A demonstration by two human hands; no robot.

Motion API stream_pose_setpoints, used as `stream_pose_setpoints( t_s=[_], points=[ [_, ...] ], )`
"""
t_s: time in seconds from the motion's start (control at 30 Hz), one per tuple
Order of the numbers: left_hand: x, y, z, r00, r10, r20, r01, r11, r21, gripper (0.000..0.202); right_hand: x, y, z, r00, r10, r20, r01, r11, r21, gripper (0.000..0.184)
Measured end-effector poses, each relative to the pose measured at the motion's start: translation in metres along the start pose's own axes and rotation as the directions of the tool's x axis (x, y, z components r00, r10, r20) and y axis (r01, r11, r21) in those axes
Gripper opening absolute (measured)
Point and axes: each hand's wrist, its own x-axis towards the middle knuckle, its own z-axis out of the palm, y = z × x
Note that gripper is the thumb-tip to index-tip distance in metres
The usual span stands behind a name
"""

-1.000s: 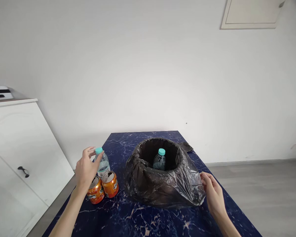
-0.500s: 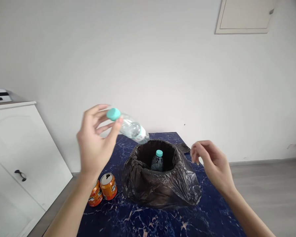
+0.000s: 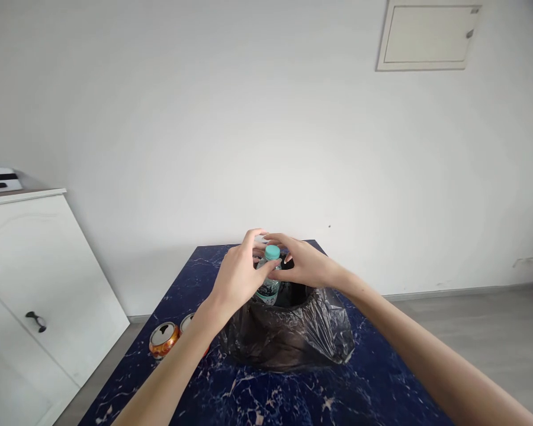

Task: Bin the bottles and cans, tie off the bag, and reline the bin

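Note:
A clear plastic bottle with a teal cap [image 3: 269, 278] stands upright over the opening of a black bin bag [image 3: 288, 334] on a dark blue marbled table [image 3: 249, 390]. My left hand [image 3: 238, 273] grips the bottle's body from the left, fingers curled round it. My right hand [image 3: 304, 263] meets it from the right, fingers curved near the cap and neck. Whether the right fingers hold the bottle or only touch it is unclear. The bottle seen earlier inside the bag is hidden behind my hands.
Two orange drink cans [image 3: 163, 339] lie on the table left of the bag, one partly behind my left forearm. A white cabinet [image 3: 31, 284] stands at the left. A white wall with a small panel [image 3: 426, 35] is behind; grey floor at the right.
My left hand picked the bottle up from beside the cans, swung it over and brought it upright above the bag's opening. My right hand left the bag's edge and joined it at the bottle.

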Motion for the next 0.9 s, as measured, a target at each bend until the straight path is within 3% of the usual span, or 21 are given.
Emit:
stream_pose_setpoints(
  t_s=[0.1,0.2,0.33,0.47,0.7,0.9],
  points=[
    [-0.001,-0.003,-0.002,0.999,-0.038,-0.013,0.037,0.997,-0.074,0.055,0.010,0.001,0.006,0.993,0.083,0.081,-0.080,0.996,-0.044,0.060],
    [-0.014,-0.012,-0.007,0.994,-0.025,-0.106,0.025,1.000,0.001,0.050,0.015,0.003,0.013,0.988,0.129,0.083,-0.120,0.987,-0.111,0.046],
    [-0.050,-0.030,-0.022,0.956,-0.087,-0.280,0.097,0.995,0.023,0.044,0.023,0.009,0.024,0.972,0.184,0.148,-0.158,0.973,-0.169,0.041],
    [-0.092,-0.057,-0.038,0.907,-0.264,-0.329,0.270,0.962,-0.030,0.046,0.029,0.014,0.037,0.931,0.221,0.290,-0.156,0.961,-0.229,0.026],
    [-0.147,-0.107,-0.055,0.801,-0.484,-0.353,0.513,0.858,-0.013,0.054,0.029,0.015,0.053,0.925,0.218,0.312,-0.108,0.937,-0.333,0.036],
    [-0.183,-0.142,-0.057,0.779,-0.482,-0.400,0.574,0.805,0.149,0.057,0.024,0.011,0.045,0.941,0.205,0.269,-0.109,0.937,-0.333,0.045]
  ],
)
